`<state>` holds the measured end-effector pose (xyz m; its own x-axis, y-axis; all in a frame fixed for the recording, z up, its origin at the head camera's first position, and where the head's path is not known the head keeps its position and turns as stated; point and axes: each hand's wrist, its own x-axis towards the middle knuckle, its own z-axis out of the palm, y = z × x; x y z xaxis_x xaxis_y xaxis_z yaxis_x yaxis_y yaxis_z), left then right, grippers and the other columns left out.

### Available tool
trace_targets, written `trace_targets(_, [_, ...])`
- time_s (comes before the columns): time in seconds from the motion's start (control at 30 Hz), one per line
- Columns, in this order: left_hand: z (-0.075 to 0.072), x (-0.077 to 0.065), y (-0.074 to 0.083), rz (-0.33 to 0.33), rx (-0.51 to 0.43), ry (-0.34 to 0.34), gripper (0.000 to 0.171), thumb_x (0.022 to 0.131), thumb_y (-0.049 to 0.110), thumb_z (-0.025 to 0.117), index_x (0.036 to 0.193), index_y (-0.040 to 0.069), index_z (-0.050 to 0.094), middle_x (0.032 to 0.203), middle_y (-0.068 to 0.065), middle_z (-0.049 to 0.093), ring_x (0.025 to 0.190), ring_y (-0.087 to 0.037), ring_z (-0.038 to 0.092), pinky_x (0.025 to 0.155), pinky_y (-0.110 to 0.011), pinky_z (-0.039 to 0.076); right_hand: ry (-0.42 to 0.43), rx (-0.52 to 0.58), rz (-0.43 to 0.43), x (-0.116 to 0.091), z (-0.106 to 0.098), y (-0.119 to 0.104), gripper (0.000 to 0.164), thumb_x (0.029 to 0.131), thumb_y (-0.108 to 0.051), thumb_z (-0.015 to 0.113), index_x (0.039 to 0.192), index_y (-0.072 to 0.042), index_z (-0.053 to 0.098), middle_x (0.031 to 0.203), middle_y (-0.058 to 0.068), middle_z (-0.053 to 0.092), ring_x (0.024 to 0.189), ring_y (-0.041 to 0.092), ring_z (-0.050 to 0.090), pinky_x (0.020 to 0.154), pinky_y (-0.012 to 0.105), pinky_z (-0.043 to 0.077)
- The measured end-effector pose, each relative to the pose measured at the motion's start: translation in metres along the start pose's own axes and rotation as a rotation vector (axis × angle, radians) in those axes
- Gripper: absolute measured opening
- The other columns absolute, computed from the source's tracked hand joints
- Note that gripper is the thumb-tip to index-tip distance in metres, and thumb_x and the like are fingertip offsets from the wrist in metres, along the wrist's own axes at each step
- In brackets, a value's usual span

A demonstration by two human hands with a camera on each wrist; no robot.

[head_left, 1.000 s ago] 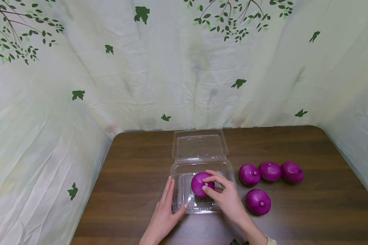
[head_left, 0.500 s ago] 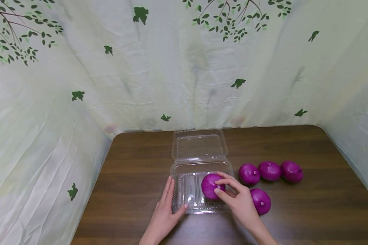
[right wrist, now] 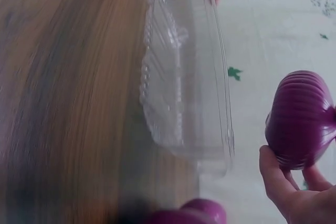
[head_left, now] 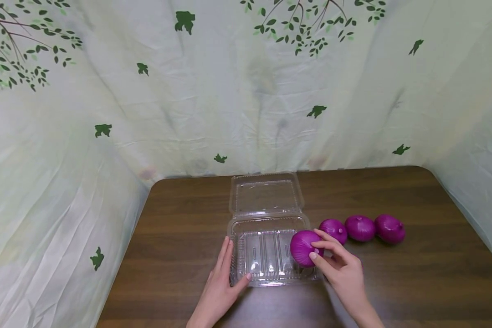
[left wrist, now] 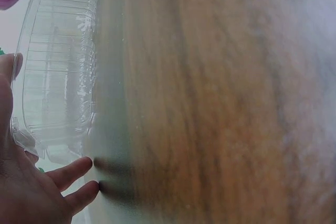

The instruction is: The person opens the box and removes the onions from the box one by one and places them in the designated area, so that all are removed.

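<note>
My right hand (head_left: 344,275) grips a purple onion (head_left: 304,248) between thumb and fingers, above the right edge of a clear plastic clamshell box (head_left: 266,253). In the right wrist view the onion (right wrist: 300,121) is raised higher than the box rim (right wrist: 226,98), with fingers beneath it. The box lies with its lid (head_left: 266,196) folded back, and no onion sits in its base. Along the box's left side rests my left hand (head_left: 217,289), fingers straight and thumb at the front corner. The left wrist view shows this hand (left wrist: 23,187) spread beside the box wall (left wrist: 58,82).
Three more onions stand in a row right of the box: a near one (head_left: 334,230), a middle one (head_left: 360,228) and a far right one (head_left: 390,229). Another onion is mostly hidden behind my right hand. A leaf-printed curtain (head_left: 229,91) closes off the wooden table's (head_left: 180,218) back.
My right hand has lifted the onion out of the box base and carried it right, over the box's right edge. It now covers the front onion on the table. My left hand has stayed put.
</note>
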<state>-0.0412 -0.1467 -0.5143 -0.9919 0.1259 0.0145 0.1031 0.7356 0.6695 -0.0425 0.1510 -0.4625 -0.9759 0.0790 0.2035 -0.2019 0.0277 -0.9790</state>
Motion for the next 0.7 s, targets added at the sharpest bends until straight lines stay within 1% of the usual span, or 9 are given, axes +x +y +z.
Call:
trace_targets(0.1, [0.0,0.0,0.0,-0.003,-0.001,-0.001,0.095,0.089,0.053,0.067,0.16,0.023,0.011,0.165,0.009,0.001,0.141,-0.031,0.031,0.1,-0.07,0.03,0.035,-0.008,-0.002,-0.001,-0.008,-0.002,0.023,0.086,0.005,0.071,0.109,0.003,0.069,0.137,0.017,0.056,0.129,0.021,0.05,0.096,0.026,0.046])
trace_targets(0.2, [0.0,0.0,0.0,-0.004,-0.003,-0.001,0.096,0.089,0.053,0.067,0.16,0.023,0.01,0.165,0.009,0.001,0.142,-0.031,0.031,0.1,-0.069,0.031,0.071,-0.024,0.008,-0.002,-0.016,-0.004,0.023,0.086,0.005,0.072,0.109,0.004,0.069,0.137,0.015,0.056,0.131,0.021,0.048,0.099,0.025,0.044])
trace_targets(0.33, [0.0,0.0,0.0,-0.002,-0.006,-0.001,0.096,0.089,0.054,0.067,0.16,0.023,0.01,0.165,0.005,0.003,0.142,-0.031,0.03,0.099,-0.07,0.031,0.108,-0.035,0.018,-0.003,-0.027,-0.006,0.024,0.086,0.005,0.072,0.109,0.004,0.069,0.135,0.014,0.057,0.129,0.02,0.05,0.098,0.023,0.044])
trace_targets(0.4, [0.0,0.0,-0.001,-0.002,-0.007,-0.001,0.096,0.089,0.054,0.066,0.16,0.023,0.01,0.165,0.004,0.003,0.142,-0.031,0.03,0.099,-0.071,0.03,0.118,-0.031,0.013,-0.003,-0.032,-0.007,0.024,0.086,0.006,0.071,0.111,0.006,0.067,0.136,0.017,0.057,0.128,0.02,0.052,0.098,0.023,0.044])
trace_targets(0.43, [0.0,0.0,-0.001,-0.001,-0.006,0.0,0.095,0.089,0.054,0.066,0.16,0.023,0.011,0.165,0.004,0.003,0.142,-0.031,0.03,0.099,-0.071,0.03,0.126,-0.026,0.015,-0.003,-0.034,-0.007,0.025,0.086,0.007,0.07,0.111,0.007,0.067,0.136,0.018,0.056,0.126,0.02,0.053,0.097,0.023,0.045])
trace_targets(0.53, [0.001,0.0,-0.002,0.003,-0.002,0.006,0.095,0.089,0.053,0.067,0.16,0.022,0.011,0.165,0.004,0.004,0.142,-0.032,0.03,0.098,-0.072,0.03,0.151,-0.016,0.043,-0.004,-0.042,-0.006,0.025,0.087,0.006,0.07,0.112,0.008,0.066,0.136,0.016,0.057,0.121,0.018,0.057,0.083,0.019,0.051])
trace_targets(0.57, [0.001,0.0,-0.002,0.004,-0.001,0.007,0.095,0.089,0.053,0.067,0.16,0.022,0.011,0.165,0.004,0.004,0.142,-0.032,0.03,0.098,-0.072,0.03,0.156,-0.01,0.046,-0.005,-0.044,-0.006,0.025,0.087,0.006,0.069,0.112,0.008,0.065,0.136,0.016,0.057,0.12,0.018,0.057,0.083,0.019,0.052])
trace_targets(0.67, [0.002,0.001,-0.002,0.01,0.003,0.012,0.095,0.089,0.053,0.067,0.16,0.022,0.011,0.165,0.004,0.004,0.141,-0.032,0.031,0.098,-0.071,0.031,0.166,0.026,0.045,-0.006,-0.051,-0.002,0.025,0.088,0.008,0.068,0.113,0.011,0.063,0.136,0.017,0.057,0.12,0.018,0.058,0.085,0.02,0.051])
trace_targets(0.7, [0.002,0.001,-0.003,0.01,0.001,0.013,0.096,0.088,0.053,0.067,0.16,0.022,0.011,0.165,0.004,0.004,0.141,-0.031,0.031,0.098,-0.071,0.031,0.166,0.042,0.035,-0.007,-0.053,-0.001,0.026,0.088,0.009,0.067,0.113,0.013,0.062,0.136,0.019,0.056,0.122,0.02,0.057,0.091,0.021,0.049])
